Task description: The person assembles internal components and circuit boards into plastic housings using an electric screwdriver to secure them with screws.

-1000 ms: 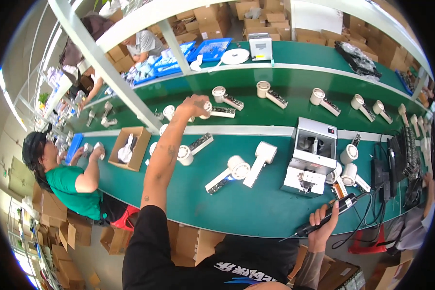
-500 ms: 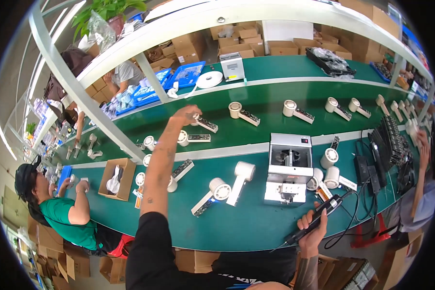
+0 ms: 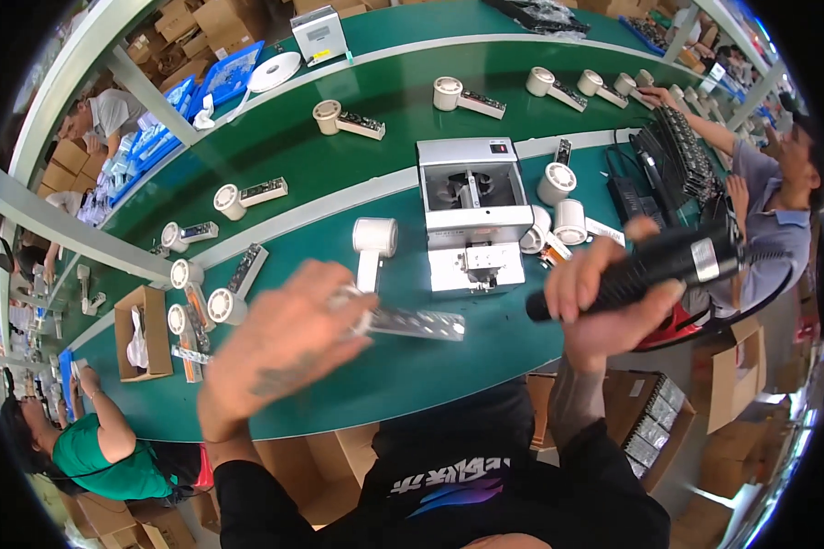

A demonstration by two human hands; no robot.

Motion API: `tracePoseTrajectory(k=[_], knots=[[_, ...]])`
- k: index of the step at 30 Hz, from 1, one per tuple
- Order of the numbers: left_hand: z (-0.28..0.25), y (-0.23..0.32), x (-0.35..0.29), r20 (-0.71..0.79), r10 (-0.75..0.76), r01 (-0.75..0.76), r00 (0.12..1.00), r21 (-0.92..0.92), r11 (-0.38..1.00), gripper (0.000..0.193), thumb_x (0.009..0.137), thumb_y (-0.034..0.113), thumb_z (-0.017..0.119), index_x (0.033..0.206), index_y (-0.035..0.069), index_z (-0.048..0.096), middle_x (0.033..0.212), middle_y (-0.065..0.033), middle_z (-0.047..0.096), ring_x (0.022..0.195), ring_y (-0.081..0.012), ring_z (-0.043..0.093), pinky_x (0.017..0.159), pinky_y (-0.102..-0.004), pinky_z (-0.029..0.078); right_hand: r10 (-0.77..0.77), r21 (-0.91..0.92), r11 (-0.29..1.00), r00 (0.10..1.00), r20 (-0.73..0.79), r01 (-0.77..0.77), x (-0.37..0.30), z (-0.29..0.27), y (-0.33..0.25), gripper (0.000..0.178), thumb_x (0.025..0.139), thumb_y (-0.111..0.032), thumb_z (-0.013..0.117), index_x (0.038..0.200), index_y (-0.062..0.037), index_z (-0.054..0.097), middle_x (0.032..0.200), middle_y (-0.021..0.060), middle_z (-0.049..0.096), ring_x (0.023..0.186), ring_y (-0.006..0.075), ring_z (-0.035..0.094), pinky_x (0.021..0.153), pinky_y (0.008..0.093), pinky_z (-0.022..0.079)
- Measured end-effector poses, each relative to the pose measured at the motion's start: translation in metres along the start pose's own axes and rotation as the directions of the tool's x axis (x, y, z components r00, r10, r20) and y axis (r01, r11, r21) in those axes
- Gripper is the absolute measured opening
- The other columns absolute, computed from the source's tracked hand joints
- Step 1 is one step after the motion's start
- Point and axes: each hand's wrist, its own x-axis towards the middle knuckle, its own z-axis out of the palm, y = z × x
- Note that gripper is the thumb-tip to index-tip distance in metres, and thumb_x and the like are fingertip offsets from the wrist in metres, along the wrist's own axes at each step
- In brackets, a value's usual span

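My left hand [image 3: 288,329], smeared by motion, is closed round the round head of a white handheld fan. The fan's handle [image 3: 421,324] points right above the green bench, and its face shows a strip that looks like a circuit board. In my right hand [image 3: 604,302] is a black electric screwdriver [image 3: 645,273], gripped round its body and raised over the bench's near edge. Its blunt front end points left; I cannot make out a bit. Just beyond the left hand lies another white fan [image 3: 375,238], with its handle toward me.
A silver screw feeder [image 3: 474,220] stands mid-bench, with several fans to its right. More fans and a cardboard box [image 3: 144,334] are at the left. Fans line the green conveyor [image 3: 394,101] behind a pale rail. Co-workers sit left and right; one reaches to the conveyor.
My left hand has come back from the conveyor to the near bench with a fan. My right hand has lifted and turned the screwdriver. The view has shifted right and down.
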Motion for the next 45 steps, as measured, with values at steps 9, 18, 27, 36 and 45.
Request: tracePoseTrajectory(k=[9, 18, 27, 36, 45], knots=[[0.088, 0.034, -0.008, 0.077, -0.066, 0.062, 0.995, 0.057, 0.996, 0.029, 0.082, 0.016, 0.071, 0.103, -0.002, 0.062, 0.096, -0.0148, 0.051, 0.092, -0.0275, 0.055, 0.057, -0.0351, 0.052, 0.017, -0.408, 0.906, 0.956, 0.291, 0.109, 0.017, 0.030, 0.054, 0.054, 0.097, -0.043, 0.059, 0.116, 0.0046, 0.042, 0.063, 0.0080, 0.054, 0.044, 0.0119, 0.049, 0.042, 0.0254, 0.039], [0.144, 0.022, 0.003, -0.190, 0.011, 0.007, 0.982, 0.092, 0.996, 0.026, 0.079, 0.029, 0.076, 0.093, 0.007, 0.072, 0.084, -0.0027, 0.059, 0.087, -0.0199, 0.058, 0.067, -0.0341, 0.046, 0.157, -0.330, 0.939, 0.976, 0.149, -0.101, -0.017, 0.017, 0.034, 0.076, 0.089, -0.063, 0.062, 0.124, -0.0020, 0.034, 0.056, 0.0072, 0.044, 0.039, 0.0159, 0.045, 0.037, 0.0306, 0.040], [0.135, 0.021, 0.008, -0.145, -0.106, 0.079, 0.984, -0.177, 0.981, 0.021, 0.077, 0.024, 0.079, 0.085, 0.009, 0.066, 0.085, -0.0022, 0.057, 0.085, -0.0206, 0.060, 0.068, -0.0350, 0.045, 0.200, -0.306, 0.938, 0.974, 0.105, -0.160, -0.025, 0.006, 0.031, 0.077, 0.090, -0.067, 0.059, 0.128, -0.0050, 0.034, 0.057, 0.0057, 0.043, 0.039, 0.0156, 0.044, 0.037, 0.0303, 0.039], [0.136, 0.021, 0.014, -0.121, -0.156, 0.124, 0.980, -0.237, 0.964, 0.027, 0.079, 0.029, 0.079, 0.087, 0.010, 0.063, 0.087, -0.0019, 0.056, 0.080, -0.0214, 0.060, 0.072, -0.0375, 0.044, 0.161, -0.337, 0.935, 0.980, 0.118, -0.113, -0.024, 0.003, 0.039, 0.074, 0.092, -0.063, 0.058, 0.126, -0.0024, 0.035, 0.058, 0.0065, 0.044, 0.039, 0.0150, 0.044, 0.037, 0.0304, 0.040], [0.137, 0.021, 0.014, -0.165, -0.096, 0.067, 0.982, -0.172, 0.983, 0.025, 0.081, 0.026, 0.077, 0.088, 0.008, 0.061, 0.088, -0.0036, 0.052, 0.082, -0.0205, 0.057, 0.072, -0.0365, 0.042, 0.137, -0.216, 0.971, 0.980, 0.143, -0.104, -0.033, -0.004, 0.051, 0.064, 0.091, -0.045, 0.067, 0.121, 0.0039, 0.038, 0.063, 0.0101, 0.052, 0.046, 0.0153, 0.048, 0.041, 0.0289, 0.041]])
